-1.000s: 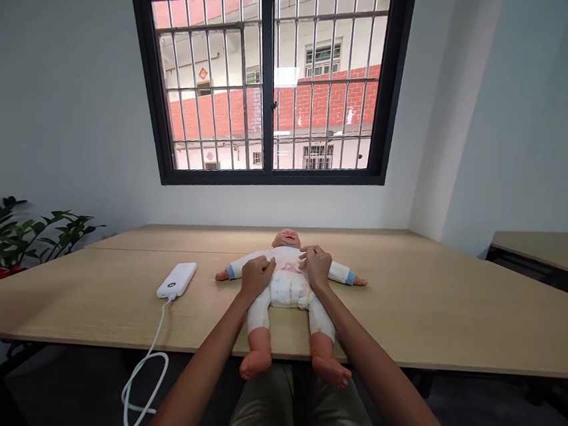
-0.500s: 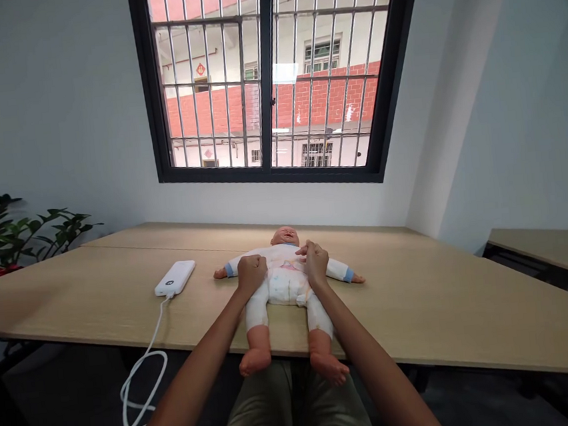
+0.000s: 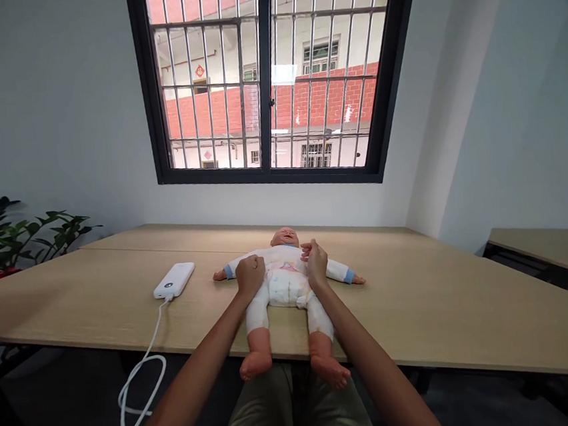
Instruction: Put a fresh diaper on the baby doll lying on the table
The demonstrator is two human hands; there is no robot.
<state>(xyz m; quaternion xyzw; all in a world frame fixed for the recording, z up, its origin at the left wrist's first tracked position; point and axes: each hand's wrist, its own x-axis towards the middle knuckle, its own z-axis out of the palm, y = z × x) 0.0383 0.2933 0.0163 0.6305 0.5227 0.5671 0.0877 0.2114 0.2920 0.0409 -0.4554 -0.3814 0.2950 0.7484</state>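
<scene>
A baby doll (image 3: 288,256) lies on its back on the table, head toward the window and arms spread out. It wears a white outfit with blue cuffs and a white diaper (image 3: 286,292); its bare feet reach past the table's front edge. My left hand (image 3: 250,274) is closed in a fist against the doll's side, by the arm on the left. Whatever those fingers may hold is hidden. On the other side of the chest, my right hand (image 3: 317,263) has its fingers loosely bent and apart, with nothing visible in them.
A white power bank (image 3: 174,280) lies to the left on the wooden table (image 3: 423,300), its white cable (image 3: 151,339) hanging over the front edge. A leafy plant (image 3: 14,232) stands far left. Behind the table is a barred window (image 3: 271,80); another table (image 3: 553,250) stands right.
The fingers of my right hand have loosened and spread slightly apart near the doll's chest. My left fist and the doll stay almost where they were.
</scene>
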